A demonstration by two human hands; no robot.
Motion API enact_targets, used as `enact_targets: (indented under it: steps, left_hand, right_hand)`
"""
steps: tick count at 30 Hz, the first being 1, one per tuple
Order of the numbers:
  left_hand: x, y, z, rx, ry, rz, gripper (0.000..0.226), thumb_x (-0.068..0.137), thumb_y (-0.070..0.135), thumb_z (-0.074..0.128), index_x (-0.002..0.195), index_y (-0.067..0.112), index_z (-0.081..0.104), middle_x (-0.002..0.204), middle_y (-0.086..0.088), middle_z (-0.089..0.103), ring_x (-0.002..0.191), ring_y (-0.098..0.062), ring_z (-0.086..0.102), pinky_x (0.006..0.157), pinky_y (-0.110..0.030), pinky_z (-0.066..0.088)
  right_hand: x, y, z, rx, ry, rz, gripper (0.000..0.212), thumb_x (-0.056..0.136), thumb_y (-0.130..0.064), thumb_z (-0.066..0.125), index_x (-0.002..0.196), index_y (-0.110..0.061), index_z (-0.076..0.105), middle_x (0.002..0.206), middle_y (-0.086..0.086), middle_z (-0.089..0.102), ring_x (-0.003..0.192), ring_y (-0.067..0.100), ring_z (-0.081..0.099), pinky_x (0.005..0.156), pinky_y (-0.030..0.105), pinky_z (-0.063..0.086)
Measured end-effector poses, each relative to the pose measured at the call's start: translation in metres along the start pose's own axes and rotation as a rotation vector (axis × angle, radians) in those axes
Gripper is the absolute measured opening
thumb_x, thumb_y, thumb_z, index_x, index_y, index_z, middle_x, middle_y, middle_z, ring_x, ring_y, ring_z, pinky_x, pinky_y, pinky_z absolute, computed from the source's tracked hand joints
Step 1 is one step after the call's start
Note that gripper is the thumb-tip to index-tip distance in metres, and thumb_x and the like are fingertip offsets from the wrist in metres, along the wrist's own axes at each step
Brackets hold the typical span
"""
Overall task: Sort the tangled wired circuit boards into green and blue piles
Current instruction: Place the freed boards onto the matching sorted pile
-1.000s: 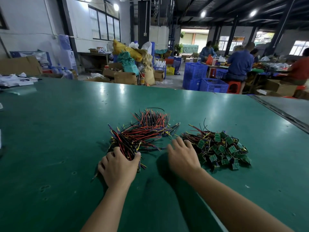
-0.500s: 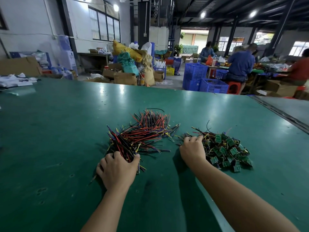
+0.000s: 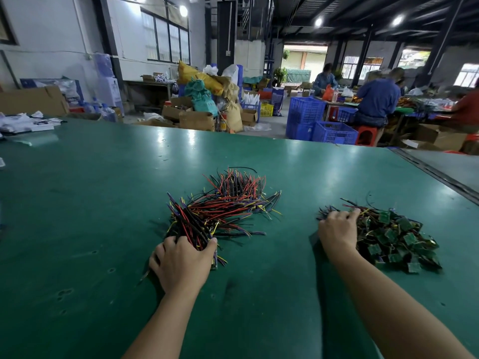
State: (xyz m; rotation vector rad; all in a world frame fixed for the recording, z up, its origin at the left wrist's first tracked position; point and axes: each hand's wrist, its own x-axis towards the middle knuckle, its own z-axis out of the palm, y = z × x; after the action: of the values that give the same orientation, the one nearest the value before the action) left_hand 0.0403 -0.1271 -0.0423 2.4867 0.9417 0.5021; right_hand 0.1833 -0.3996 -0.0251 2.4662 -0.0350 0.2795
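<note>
While the left hand (image 3: 181,263) grips the near end of the wire tangle (image 3: 223,206) on the table (image 3: 77,203), the right hand (image 3: 337,231) lies on the green board pile (image 3: 394,239), right of that tangle; whether it grips, I cannot tell.

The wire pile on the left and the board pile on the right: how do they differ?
The wire pile shows mostly long red, black and yellow wires, fanned out; the board pile shows many small green boards. The left hand grips the wire pile's near end; the right hand lies on the board pile's left edge. Both rest on the green table.
</note>
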Motion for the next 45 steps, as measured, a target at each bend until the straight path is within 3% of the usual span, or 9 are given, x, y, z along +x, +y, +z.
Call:
enact_targets:
  steps: [9,14,18,21,25,29,32,36,45]
  left_hand:
    - [0.004,0.0,-0.001,-0.107,0.017,-0.012,0.054,0.078,0.067,0.059,0.085,0.015,0.07,0.123,-0.004,0.059,0.116,-0.03,0.048,0.106,-0.047,0.03]
    - [0.004,0.005,-0.003,-0.613,0.057,-0.004,0.038,0.081,0.038,0.072,0.057,0.016,0.054,0.091,-0.013,0.063,0.075,-0.029,0.056,0.066,-0.037,0.044]
    - [0.0,0.01,-0.008,-1.083,-0.017,-0.116,0.019,0.08,0.025,0.077,0.067,0.016,0.067,0.072,-0.005,0.067,0.068,-0.023,0.059,0.063,-0.032,0.044]
    - [-0.001,0.01,-0.014,-1.155,0.05,-0.093,0.011,0.079,0.029,0.079,0.074,0.029,0.069,0.097,-0.007,0.069,0.088,-0.02,0.065,0.081,-0.037,0.052]
    - [-0.004,0.014,-0.019,-1.234,0.06,-0.04,0.01,0.082,0.03,0.076,0.075,0.034,0.07,0.081,0.003,0.072,0.073,-0.012,0.066,0.069,-0.034,0.051]
    - [-0.008,0.021,-0.014,-1.301,-0.085,-0.026,0.019,0.091,0.028,0.065,0.08,0.013,0.066,0.082,-0.008,0.069,0.076,-0.025,0.06,0.076,-0.052,0.052]
    - [-0.011,0.024,-0.011,-1.316,-0.195,0.025,0.028,0.094,0.031,0.06,0.072,0.013,0.062,0.074,-0.009,0.06,0.073,-0.021,0.05,0.07,-0.039,0.041]
    - [-0.024,0.027,-0.01,-1.248,-0.335,0.184,0.035,0.097,0.032,0.053,0.079,0.007,0.069,0.078,-0.008,0.071,0.071,-0.015,0.062,0.067,-0.023,0.049]
    - [-0.042,0.03,-0.014,-0.985,-0.353,0.437,0.028,0.1,0.023,0.051,0.078,0.017,0.069,0.079,0.007,0.068,0.076,-0.008,0.06,0.076,-0.027,0.048]
  right_hand:
    - [-0.007,0.001,0.0,0.005,0.14,-0.147,0.043,0.101,-0.024,0.036,0.14,-0.011,0.047,0.157,0.018,0.025,0.148,0.036,0.006,0.112,0.067,-0.001]
    - [-0.042,-0.032,-0.025,0.505,0.298,-0.269,0.041,0.097,-0.015,0.041,0.137,-0.011,0.049,0.155,0.018,0.03,0.149,0.034,0.012,0.116,0.058,-0.002]
    - [-0.085,-0.062,-0.048,1.031,0.447,-0.329,0.024,0.099,-0.021,0.051,0.112,-0.01,0.067,0.141,0.014,0.052,0.142,0.033,0.034,0.118,0.05,0.018]
    - [-0.106,-0.073,-0.063,1.339,0.372,-0.347,0.036,0.101,-0.025,0.048,0.08,-0.005,0.068,0.126,0.008,0.062,0.128,0.027,0.044,0.108,0.029,0.032]
    - [-0.125,-0.076,-0.081,1.747,0.098,-0.204,0.058,0.101,-0.034,0.044,0.047,-0.017,0.053,0.086,-0.008,0.067,0.09,0.005,0.06,0.078,0.012,0.037]
    - [-0.127,-0.079,-0.091,2.155,-0.325,-0.146,0.031,0.101,-0.032,0.048,0.085,-0.016,0.068,0.079,-0.005,0.071,0.064,0.006,0.063,0.066,0.024,0.047]
    - [-0.129,-0.076,-0.095,2.412,-0.528,-0.14,0.022,0.099,-0.031,0.053,0.103,-0.014,0.066,0.083,-0.002,0.071,0.064,0.015,0.065,0.058,0.021,0.05]
    - [-0.133,-0.068,-0.088,2.547,-0.566,-0.197,0.024,0.091,-0.03,0.061,0.102,-0.011,0.071,0.091,0.009,0.072,0.069,0.015,0.063,0.066,0.023,0.054]
    - [-0.142,-0.059,-0.072,2.691,-0.52,-0.371,0.025,0.079,-0.007,0.072,0.103,-0.001,0.07,0.101,0.021,0.067,0.087,0.026,0.065,0.078,0.037,0.056]
